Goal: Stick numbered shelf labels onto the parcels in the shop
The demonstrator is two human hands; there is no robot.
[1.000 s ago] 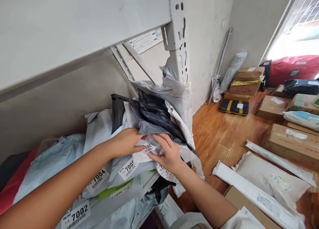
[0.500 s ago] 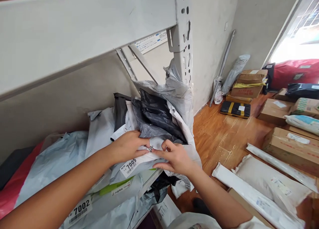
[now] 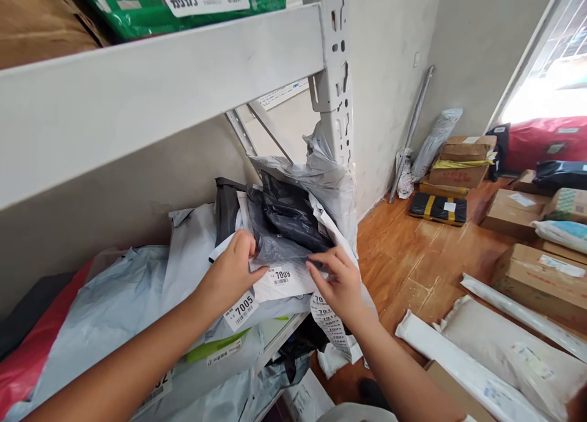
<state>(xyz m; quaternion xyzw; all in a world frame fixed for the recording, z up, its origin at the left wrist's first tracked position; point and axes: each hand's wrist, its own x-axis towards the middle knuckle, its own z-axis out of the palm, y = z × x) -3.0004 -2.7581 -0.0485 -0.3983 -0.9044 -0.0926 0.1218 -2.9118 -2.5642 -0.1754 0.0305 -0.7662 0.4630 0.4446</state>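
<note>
My left hand rests curled on a white parcel bag on the shelf, its fingers pressed on the bag's left edge beside a label reading 7009. My right hand touches the bag's right edge with fingers bent, and a strip of number labels hangs under its palm. Behind the hands lie a dark grey bag and a black bag. Below sits a grey bag with a 7005 label.
A metal rack upright stands just behind the bags, with the shelf beam overhead. Cardboard boxes and long white parcels cover the wooden floor to the right. A red bag lies at far left.
My hands have spread apart along the white bag, uncovering the 7009 label. The view has tilted up, so the upper shelf's green package now shows.
</note>
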